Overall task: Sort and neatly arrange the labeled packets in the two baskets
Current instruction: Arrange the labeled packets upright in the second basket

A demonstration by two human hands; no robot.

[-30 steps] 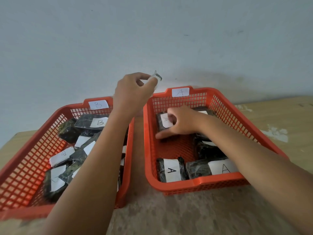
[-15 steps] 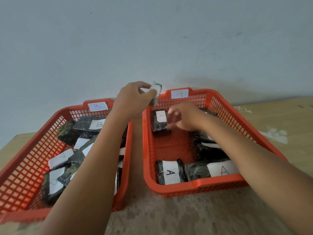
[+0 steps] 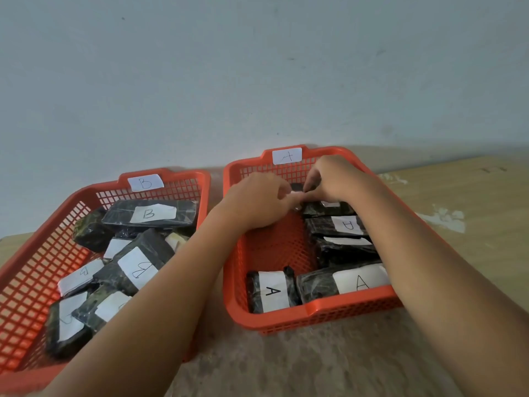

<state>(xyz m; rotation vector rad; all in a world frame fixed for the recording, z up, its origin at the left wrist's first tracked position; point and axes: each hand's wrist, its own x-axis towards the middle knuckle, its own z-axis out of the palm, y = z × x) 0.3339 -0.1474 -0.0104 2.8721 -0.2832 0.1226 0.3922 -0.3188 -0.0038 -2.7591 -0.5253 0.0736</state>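
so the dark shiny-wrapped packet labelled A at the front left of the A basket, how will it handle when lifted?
The dark film-wrapped packet looks blocky, so probably holds shape. Glossy wrap may be slippery. It lies flat, so it is unlikely to roll.

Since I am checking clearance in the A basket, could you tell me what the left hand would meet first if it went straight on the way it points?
Probably the right hand: the left hand points right, toward it, across the far end of the A basket, their fingertips nearly touching over a dark packet.

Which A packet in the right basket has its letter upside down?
The A packet in the right-hand column, second from the far end. Its letter reads upside down; the two front A packets read upright.
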